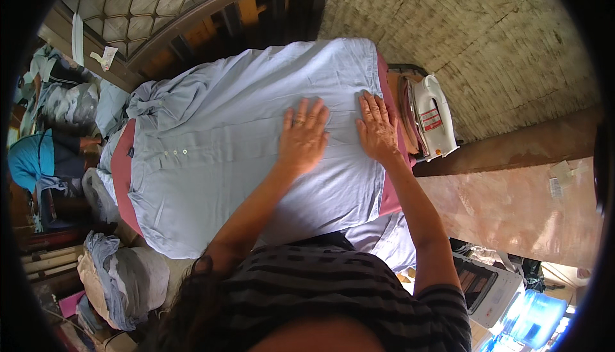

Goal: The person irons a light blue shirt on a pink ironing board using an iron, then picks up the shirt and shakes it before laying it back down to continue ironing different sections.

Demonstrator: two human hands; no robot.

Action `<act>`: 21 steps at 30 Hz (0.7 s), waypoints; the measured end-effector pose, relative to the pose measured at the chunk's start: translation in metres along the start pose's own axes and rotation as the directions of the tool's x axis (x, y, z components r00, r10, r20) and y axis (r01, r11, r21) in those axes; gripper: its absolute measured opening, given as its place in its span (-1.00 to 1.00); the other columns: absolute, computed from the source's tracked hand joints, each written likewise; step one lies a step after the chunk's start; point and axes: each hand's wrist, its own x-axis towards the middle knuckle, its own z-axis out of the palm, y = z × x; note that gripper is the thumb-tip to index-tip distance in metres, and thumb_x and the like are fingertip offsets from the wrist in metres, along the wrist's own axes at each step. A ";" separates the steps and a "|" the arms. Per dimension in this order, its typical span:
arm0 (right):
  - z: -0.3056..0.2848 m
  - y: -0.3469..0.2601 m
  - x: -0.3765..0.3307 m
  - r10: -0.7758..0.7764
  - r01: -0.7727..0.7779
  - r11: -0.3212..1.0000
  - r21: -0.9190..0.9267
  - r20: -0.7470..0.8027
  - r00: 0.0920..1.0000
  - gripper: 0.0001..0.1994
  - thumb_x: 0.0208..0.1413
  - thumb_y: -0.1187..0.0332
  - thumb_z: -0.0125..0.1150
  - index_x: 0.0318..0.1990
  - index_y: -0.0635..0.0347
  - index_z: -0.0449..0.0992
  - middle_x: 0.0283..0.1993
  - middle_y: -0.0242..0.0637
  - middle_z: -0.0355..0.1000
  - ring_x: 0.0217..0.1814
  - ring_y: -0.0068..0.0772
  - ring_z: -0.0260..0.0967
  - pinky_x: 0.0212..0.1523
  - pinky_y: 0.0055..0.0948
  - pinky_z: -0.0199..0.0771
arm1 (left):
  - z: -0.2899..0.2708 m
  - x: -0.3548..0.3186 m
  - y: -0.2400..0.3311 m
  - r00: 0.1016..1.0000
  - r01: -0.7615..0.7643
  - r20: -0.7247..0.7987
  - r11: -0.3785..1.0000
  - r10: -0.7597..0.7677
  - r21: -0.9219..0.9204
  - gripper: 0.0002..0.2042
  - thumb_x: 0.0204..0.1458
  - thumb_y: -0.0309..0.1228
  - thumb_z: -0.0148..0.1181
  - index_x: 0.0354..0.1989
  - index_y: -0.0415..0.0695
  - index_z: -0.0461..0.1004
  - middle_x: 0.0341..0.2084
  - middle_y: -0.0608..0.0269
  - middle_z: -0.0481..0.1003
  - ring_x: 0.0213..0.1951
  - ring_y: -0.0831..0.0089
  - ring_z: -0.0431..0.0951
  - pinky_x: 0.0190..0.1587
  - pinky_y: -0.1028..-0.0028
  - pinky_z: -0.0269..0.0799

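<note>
A light blue button-up shirt (pixel 243 102) lies spread over a red-covered ironing board (pixel 126 153), its collar end bunched at the left and its hem near the right end. My left hand (pixel 303 137) rests flat on the cloth right of the middle, fingers spread and pointing away from me. Close to the hem, my right hand (pixel 378 128) also lies flat with its fingers stretched out. Neither hand holds anything. Just right of my right hand, a white iron (pixel 435 118) sits at the board's end, its handle upward.
A woven wall (pixel 448 25) rises at the far right, and a metal lattice gate (pixel 134 6) stands beyond the board. Bundled clothes (pixel 128 275) lie at the lower left. Another person in a teal top (pixel 32 160) is at the far left. A blue water jug (pixel 535 320) stands lower right.
</note>
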 end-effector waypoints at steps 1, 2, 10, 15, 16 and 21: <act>-0.001 0.004 -0.002 0.015 -0.015 1.000 0.002 0.003 1.000 -0.41 0.29 0.14 -0.08 0.44 0.10 0.12 0.54 -0.32 -0.02 0.57 -0.15 -0.14 0.47 0.09 -0.17 | 0.001 -0.003 -0.008 1.000 0.022 0.017 0.999 -0.022 0.024 -0.52 0.25 -0.22 -0.03 0.35 0.01 0.26 0.42 0.26 0.10 0.43 0.17 0.06 0.38 -0.02 -0.01; -0.004 0.001 0.000 0.021 -0.021 1.000 0.012 0.002 1.000 -0.41 0.29 0.14 -0.08 0.44 0.10 0.13 0.54 -0.32 -0.01 0.57 -0.14 -0.13 0.47 0.12 -0.18 | -0.002 -0.007 -0.021 0.998 0.050 0.032 0.997 -0.052 0.059 -0.50 0.26 -0.19 -0.06 0.38 0.04 0.22 0.45 0.31 0.05 0.46 0.18 0.00 0.40 -0.06 -0.07; -0.007 -0.011 0.007 0.029 -0.028 0.999 -0.023 0.056 0.998 -0.40 0.32 0.12 -0.08 0.45 0.12 0.09 0.57 -0.32 -0.11 0.60 -0.15 -0.21 0.51 0.05 -0.24 | -0.016 -0.014 -0.036 0.991 0.117 0.045 0.988 -0.123 0.102 -0.47 0.25 -0.14 -0.06 0.40 0.09 0.20 0.46 0.34 0.02 0.47 0.16 -0.03 0.41 -0.10 -0.13; -0.004 -0.045 0.003 -0.205 0.195 0.976 0.092 0.113 0.972 -0.35 0.33 0.04 -0.08 0.46 0.18 0.04 0.58 -0.29 -0.18 0.62 -0.16 -0.30 0.55 -0.13 -0.27 | -0.016 -0.014 -0.037 0.990 0.120 0.064 0.987 -0.128 0.104 -0.47 0.24 -0.13 -0.04 0.40 0.09 0.20 0.46 0.32 0.04 0.46 0.13 0.00 0.41 -0.10 -0.14; -0.010 -0.046 0.005 -0.174 0.160 0.982 0.103 0.149 0.973 -0.33 0.32 0.02 -0.06 0.46 0.18 0.04 0.59 -0.30 -0.20 0.63 -0.16 -0.32 0.55 -0.12 -0.29 | -0.016 -0.015 -0.038 0.987 0.129 0.079 0.985 -0.138 0.111 -0.47 0.24 -0.13 -0.04 0.40 0.09 0.21 0.46 0.31 0.05 0.46 0.12 0.01 0.41 -0.11 -0.14; -0.005 -0.035 0.003 -0.119 0.113 0.986 0.126 0.042 0.992 -0.31 0.29 0.02 0.00 0.44 0.23 0.07 0.56 -0.22 -0.13 0.60 -0.11 -0.26 0.53 -0.07 -0.25 | -0.026 -0.026 -0.051 0.987 0.147 0.054 0.983 -0.154 0.106 -0.47 0.25 -0.14 -0.05 0.39 0.09 0.22 0.46 0.29 0.06 0.45 0.10 0.01 0.40 -0.09 -0.15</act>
